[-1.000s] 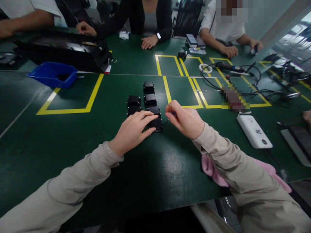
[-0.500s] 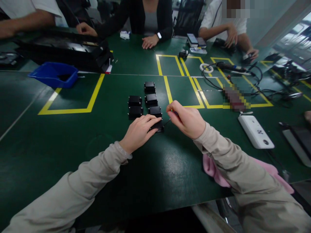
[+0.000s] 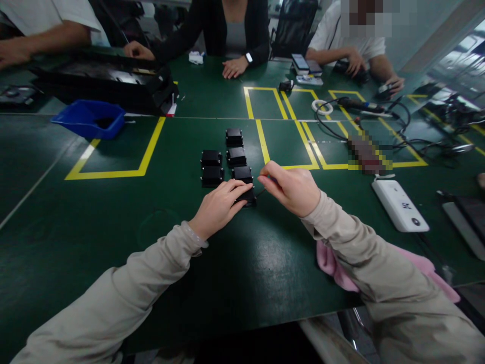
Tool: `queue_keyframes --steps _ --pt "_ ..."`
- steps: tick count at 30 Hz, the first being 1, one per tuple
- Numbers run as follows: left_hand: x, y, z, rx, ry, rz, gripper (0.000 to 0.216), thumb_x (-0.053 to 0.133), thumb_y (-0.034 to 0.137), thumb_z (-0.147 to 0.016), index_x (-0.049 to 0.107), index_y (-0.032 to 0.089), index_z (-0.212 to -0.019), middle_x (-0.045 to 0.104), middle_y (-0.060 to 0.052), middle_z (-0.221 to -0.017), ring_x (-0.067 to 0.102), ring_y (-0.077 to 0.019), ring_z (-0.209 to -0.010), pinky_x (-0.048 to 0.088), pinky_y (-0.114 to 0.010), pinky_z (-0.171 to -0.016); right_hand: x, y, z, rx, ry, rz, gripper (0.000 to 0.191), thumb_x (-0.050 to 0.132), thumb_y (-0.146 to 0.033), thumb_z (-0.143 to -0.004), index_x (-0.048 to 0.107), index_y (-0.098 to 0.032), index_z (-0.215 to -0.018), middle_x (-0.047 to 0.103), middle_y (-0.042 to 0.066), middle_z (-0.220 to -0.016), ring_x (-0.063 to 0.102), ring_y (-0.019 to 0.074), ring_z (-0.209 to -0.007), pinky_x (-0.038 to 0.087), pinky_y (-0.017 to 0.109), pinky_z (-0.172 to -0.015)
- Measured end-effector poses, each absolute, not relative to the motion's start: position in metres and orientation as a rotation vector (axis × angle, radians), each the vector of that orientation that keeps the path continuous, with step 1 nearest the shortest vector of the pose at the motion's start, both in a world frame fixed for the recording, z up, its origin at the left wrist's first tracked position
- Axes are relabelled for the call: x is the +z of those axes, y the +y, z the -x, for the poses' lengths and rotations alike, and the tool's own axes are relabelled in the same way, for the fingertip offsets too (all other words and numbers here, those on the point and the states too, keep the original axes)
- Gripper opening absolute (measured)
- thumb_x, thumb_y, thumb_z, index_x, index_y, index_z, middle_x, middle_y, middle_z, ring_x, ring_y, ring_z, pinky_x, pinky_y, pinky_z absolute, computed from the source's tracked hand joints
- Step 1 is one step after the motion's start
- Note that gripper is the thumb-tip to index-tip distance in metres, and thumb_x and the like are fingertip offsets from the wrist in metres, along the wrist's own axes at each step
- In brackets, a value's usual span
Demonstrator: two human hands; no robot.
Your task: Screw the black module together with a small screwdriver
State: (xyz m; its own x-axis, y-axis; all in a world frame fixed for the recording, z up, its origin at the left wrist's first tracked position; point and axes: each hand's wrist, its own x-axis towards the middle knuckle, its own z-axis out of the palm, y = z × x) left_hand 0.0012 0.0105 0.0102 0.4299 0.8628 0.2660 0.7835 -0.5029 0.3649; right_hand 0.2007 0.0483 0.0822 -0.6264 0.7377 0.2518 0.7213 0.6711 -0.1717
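My left hand (image 3: 219, 207) grips the nearest small black box (image 3: 249, 198) between thumb and fingers, pressing it on the table and covering much of it. Pinched in my right hand (image 3: 290, 188) is a slim screwdriver (image 3: 259, 193); its handle is hidden in the fist, and the thin dark shaft points left to the box's right side. Directly behind stands another black box (image 3: 242, 174), with more in a column beyond it, and a second short column holds a black box (image 3: 212, 175) to the left. Small shiny screw-like ends stick out at their sides.
A blue scoop-shaped bin (image 3: 91, 119) and a long black housing (image 3: 109, 81) stand at left. To the right lie a white power bank (image 3: 400, 206), a pink cloth (image 3: 335, 268) and cabled tools (image 3: 359, 104). Yellow tape marks the green table (image 3: 182, 303). Several people sit opposite.
My right hand has shifted very slightly left and down toward the box, turning a little. My left hand stays on the box. The view has moved slightly.
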Motion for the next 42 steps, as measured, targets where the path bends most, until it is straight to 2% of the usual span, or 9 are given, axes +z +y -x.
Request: queue_keyframes --steps 3,13,17,21,26,30,34,39,42 --pt "0.0099 0.0104 -0.0016 0.618 1.46 -2.521 0.041 0.047 0.026 -0.091 0.045 0.024 -0.132 0.052 -0.005 -0.126 0.05 -0.0209 -0.113 0.045 -0.037 -0.095 0.082 0.0482 -0.2005 0.06 -2.572 1.122 0.033 0.027 -0.033 -0.094 0.055 -0.016 -0.102 0.056 -0.001 -0.065 0.047 0.0093 -0.053 0.025 0.022 -0.052" --pt "0.0108 0.0095 -0.0024 0.582 1.5 -2.563 0.04 0.046 0.029 -0.092 0.045 0.023 -0.132 0.053 -0.004 -0.127 0.051 -0.0209 -0.111 0.046 -0.036 -0.093 0.0816 0.0472 -0.2003 0.034 -2.564 1.114 0.033 0.028 -0.033 -0.095 0.056 -0.017 -0.102 0.059 0.0 -0.066 0.051 0.0097 -0.055 0.026 0.022 -0.053" --pt "0.0098 0.0104 -0.0024 0.587 1.495 -2.572 0.039 0.047 0.028 -0.092 0.046 0.022 -0.13 0.053 -0.004 -0.126 0.051 -0.0206 -0.111 0.046 -0.036 -0.093 0.0811 0.0476 -0.2003 0.01 -2.575 1.149 0.039 0.028 -0.042 -0.095 0.058 -0.018 -0.095 0.059 0.0 -0.065 0.051 0.0102 -0.054 0.025 0.023 -0.052" --pt "0.0083 0.0117 -0.0021 0.596 1.481 -2.583 0.04 0.047 0.027 -0.092 0.045 0.022 -0.132 0.053 -0.005 -0.125 0.051 -0.0207 -0.111 0.045 -0.036 -0.095 0.0814 0.0474 -0.2002 0.006 -2.563 1.128 0.032 0.031 -0.034 -0.094 0.057 -0.017 -0.104 0.059 -0.001 -0.064 0.052 0.0104 -0.056 0.026 0.022 -0.052" --pt "0.008 0.0119 -0.0016 0.608 1.469 -2.59 0.039 0.046 0.028 -0.092 0.046 0.02 -0.13 0.054 -0.005 -0.125 0.051 -0.0207 -0.111 0.045 -0.036 -0.095 0.0827 0.047 -0.2 0.014 -2.591 1.163 0.036 0.03 -0.041 -0.094 0.058 -0.018 -0.099 0.057 -0.001 -0.061 0.05 0.0108 -0.053 0.025 0.023 -0.051" --pt "0.0087 0.012 -0.0015 0.606 1.466 -2.584 0.039 0.047 0.027 -0.091 0.046 0.021 -0.13 0.053 -0.005 -0.125 0.052 -0.0206 -0.109 0.045 -0.036 -0.094 0.0824 0.0465 -0.1995 0.033 -2.58 1.138 0.032 0.031 -0.031 -0.093 0.055 -0.017 -0.108 0.058 -0.001 -0.063 0.05 0.01 -0.053 0.025 0.023 -0.052" --pt "0.0091 0.0121 -0.0013 0.603 1.464 -2.581 0.039 0.048 0.027 -0.091 0.047 0.02 -0.129 0.053 -0.006 -0.124 0.052 -0.021 -0.109 0.045 -0.036 -0.093 0.082 0.0466 -0.2 0.032 -2.593 1.15 0.037 0.029 -0.041 -0.094 0.058 -0.018 -0.097 0.059 0.0 -0.064 0.05 0.0104 -0.054 0.025 0.023 -0.052" --pt "0.0088 0.0122 -0.0008 0.613 1.462 -2.579 0.04 0.047 0.027 -0.091 0.046 0.021 -0.13 0.053 -0.005 -0.125 0.052 -0.0208 -0.11 0.045 -0.036 -0.094 0.0826 0.0466 -0.2001 0.044 -2.573 1.122 0.033 0.03 -0.032 -0.093 0.056 -0.017 -0.105 0.058 -0.001 -0.064 0.05 0.0099 -0.054 0.025 0.023 -0.053" --pt "0.0082 0.0124 -0.0004 0.619 1.451 -2.578 0.039 0.047 0.027 -0.091 0.047 0.02 -0.129 0.053 -0.006 -0.125 0.052 -0.0209 -0.11 0.045 -0.036 -0.094 0.0831 0.0462 -0.2001 0.046 -2.583 1.143 0.037 0.029 -0.04 -0.094 0.059 -0.018 -0.099 0.059 0.0 -0.064 0.049 0.0104 -0.054 0.026 0.023 -0.053"
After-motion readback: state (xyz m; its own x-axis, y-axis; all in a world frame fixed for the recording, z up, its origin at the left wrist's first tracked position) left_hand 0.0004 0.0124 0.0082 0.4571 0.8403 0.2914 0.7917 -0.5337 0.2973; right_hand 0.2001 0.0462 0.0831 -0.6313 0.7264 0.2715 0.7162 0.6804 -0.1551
